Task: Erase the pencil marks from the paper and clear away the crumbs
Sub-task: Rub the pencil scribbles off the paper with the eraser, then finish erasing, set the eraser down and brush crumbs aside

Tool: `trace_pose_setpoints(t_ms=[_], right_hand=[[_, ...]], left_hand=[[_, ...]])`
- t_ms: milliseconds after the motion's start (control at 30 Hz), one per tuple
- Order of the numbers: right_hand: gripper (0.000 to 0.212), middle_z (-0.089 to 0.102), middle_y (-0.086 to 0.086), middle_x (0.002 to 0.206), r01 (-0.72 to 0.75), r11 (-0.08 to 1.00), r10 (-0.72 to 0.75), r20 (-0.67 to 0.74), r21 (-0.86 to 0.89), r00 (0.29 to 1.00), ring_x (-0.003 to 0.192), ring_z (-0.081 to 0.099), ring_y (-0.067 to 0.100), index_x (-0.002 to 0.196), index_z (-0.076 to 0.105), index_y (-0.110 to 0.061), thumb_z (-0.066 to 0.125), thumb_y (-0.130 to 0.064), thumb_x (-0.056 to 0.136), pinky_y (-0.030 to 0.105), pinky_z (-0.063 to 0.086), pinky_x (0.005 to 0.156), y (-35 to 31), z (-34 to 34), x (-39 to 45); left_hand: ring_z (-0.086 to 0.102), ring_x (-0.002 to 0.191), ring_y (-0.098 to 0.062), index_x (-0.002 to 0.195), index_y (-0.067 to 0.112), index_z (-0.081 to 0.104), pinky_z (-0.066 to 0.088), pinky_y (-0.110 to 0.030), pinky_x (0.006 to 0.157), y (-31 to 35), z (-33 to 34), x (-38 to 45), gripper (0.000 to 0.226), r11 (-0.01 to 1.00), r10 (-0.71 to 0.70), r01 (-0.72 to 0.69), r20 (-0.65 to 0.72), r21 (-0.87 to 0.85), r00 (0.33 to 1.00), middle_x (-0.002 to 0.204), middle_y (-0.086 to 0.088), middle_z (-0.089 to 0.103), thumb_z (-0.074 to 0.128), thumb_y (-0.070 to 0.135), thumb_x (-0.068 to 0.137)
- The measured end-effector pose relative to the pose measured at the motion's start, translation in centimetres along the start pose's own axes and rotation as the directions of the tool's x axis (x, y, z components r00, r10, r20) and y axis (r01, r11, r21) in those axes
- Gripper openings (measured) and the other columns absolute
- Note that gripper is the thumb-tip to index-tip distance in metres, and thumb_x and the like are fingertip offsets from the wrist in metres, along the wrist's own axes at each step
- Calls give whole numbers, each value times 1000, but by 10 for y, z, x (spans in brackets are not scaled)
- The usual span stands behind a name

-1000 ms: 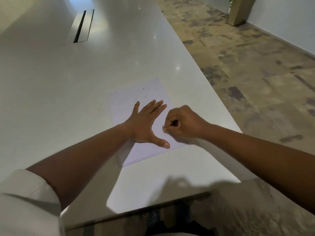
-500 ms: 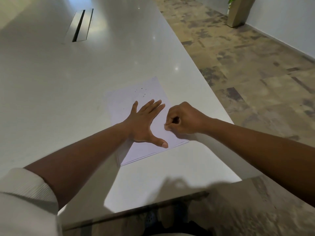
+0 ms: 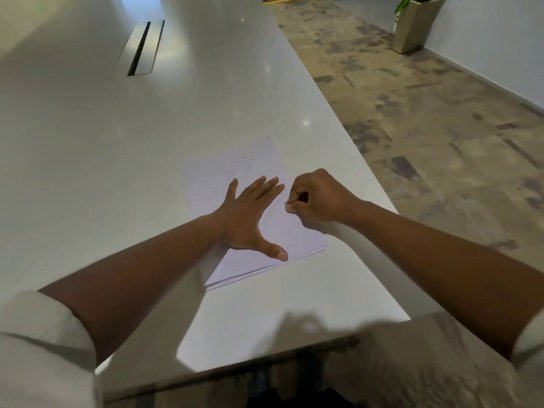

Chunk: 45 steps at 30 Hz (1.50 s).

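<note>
Since the earlier frame my right hand (image 3: 316,198), fisted with its contents hidden, has shifted slightly; my left hand (image 3: 248,214) lies spread flat, gripping nothing, pinning the thin, slippery paper (image 3: 294,231) at frame centre on the table (image 3: 103,172).

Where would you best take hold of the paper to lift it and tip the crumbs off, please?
Probably at the near right corner of the paper, from the table's near edge. The sheets there are fanned and bare, so fingers can slip under. The left hand lies flat mid-sheet, the right hand covers the right edge, and the crumbs sit at the far end.
</note>
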State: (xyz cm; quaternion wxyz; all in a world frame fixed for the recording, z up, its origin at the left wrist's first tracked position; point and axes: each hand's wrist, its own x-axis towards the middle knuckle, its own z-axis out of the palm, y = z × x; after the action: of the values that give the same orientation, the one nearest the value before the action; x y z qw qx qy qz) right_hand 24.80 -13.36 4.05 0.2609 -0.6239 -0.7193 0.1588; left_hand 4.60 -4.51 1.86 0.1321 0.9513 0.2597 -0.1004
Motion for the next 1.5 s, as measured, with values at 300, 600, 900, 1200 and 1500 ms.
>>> trace_pose_setpoints(t_ms=[300, 600, 900, 1200, 1500], right_hand=[[8, 69, -6, 73, 61, 997, -69, 145, 56, 987, 67, 62, 7, 70, 74, -14, 80, -16, 76, 17, 47, 63, -3, -3, -18], [11, 67, -6, 70, 72, 995, -81, 118, 74, 990, 66, 62, 8, 67, 72, -13, 78, -16, 76, 17, 46, 62, -5, 6, -10], [12, 69, 6, 71, 15, 999, -20, -116, -46, 993, 63, 62, 20, 71, 72, -4, 76, -13, 78, 39, 53, 62, 5, 12, 27], [11, 70, -7, 72, 11, 987, -22, 67, 161, 998, 67, 65, 8, 70, 72, -16, 82, -15, 75, 17, 50, 64, -8, 11, -7], [7, 68, -8, 82, -245, 930, 285, -117, 275, 951, 73, 63, 3, 86, 69, -15, 74, -21, 85, 4, 43, 62, -8, 11, 15]], left_hand=[[-29, 152, -6, 161, 33, -18, -17, -61, 120, 0, 0, -1, 151, 1000, -2, 2, 2, 7, 1000, 168, 15, -23, 46, 108, 47], [-30, 151, -6, 160, 33, -19, -17, -62, 120, 1, -1, -1, 150, 1000, 2, -2, 11, 6, 1000, 168, 15, -25, 48, 107, 48], [-30, 151, -6, 160, 31, -20, -18, -60, 120, 2, -1, -1, 152, 1000, 9, -9, -4, -17, 1000, 169, 14, -22, 53, 105, 49], [-32, 150, -4, 160, 26, -22, -18, -59, 121, 2, -2, -3, 155, 1000, 7, -6, 19, -26, 1000, 168, 14, -25, 53, 104, 50], [-32, 151, -8, 159, 13, -25, -20, -51, 123, 2, -6, -2, 162, 996, -15, 17, 22, -83, 1000, 168, 1, -28, 56, 102, 50]])
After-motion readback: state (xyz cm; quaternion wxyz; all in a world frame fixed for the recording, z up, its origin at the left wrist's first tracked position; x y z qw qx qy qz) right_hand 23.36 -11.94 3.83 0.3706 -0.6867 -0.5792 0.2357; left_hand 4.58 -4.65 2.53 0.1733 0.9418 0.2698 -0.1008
